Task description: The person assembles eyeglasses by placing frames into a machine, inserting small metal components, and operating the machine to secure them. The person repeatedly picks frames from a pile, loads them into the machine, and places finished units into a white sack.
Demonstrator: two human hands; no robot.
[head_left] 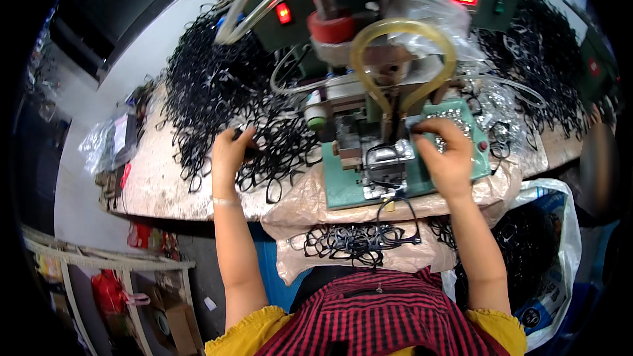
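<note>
Left hand (231, 155) closed on a black eyeglass frame (254, 148) from the table (151, 184) pile, right hand (447, 158) fingers pinched together on small metal parts (455, 117) atop the green press machine (369, 158)

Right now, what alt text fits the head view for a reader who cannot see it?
A person's right hand rests on a green bench machine while the left hand picks from a pile of black eyeglass frames on the worktable. More frames lie in the lap.

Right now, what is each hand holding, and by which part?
The left hand grips a black eyeglass frame at the pile's edge; which part is hidden. The right hand rests on the green machine; its fingertips hide any grip.
</note>
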